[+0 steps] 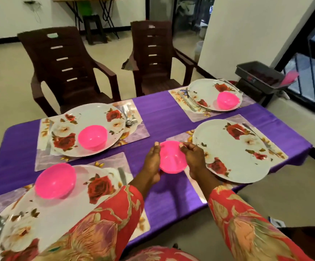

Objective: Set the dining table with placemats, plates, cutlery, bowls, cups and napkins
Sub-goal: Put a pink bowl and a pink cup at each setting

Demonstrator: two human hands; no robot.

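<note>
A pink bowl (172,159) is held above the purple tablecloth (158,117) between both hands. My left hand (152,162) cups its left side and my right hand (193,157) grips its right rim. Just to the right lies a rose-patterned plate (233,149) with nothing on it, on its placemat (277,147). Three other rose plates each carry a pink bowl: near left (56,180), far left (92,137), far right (227,100). Cutlery (129,114) lies beside the far-left plate.
Two dark brown plastic chairs (66,68) (152,57) stand at the far side of the table. A dark tray (262,76) sits on a stand past the right corner, near a barred window. Bare cloth runs down the table's middle.
</note>
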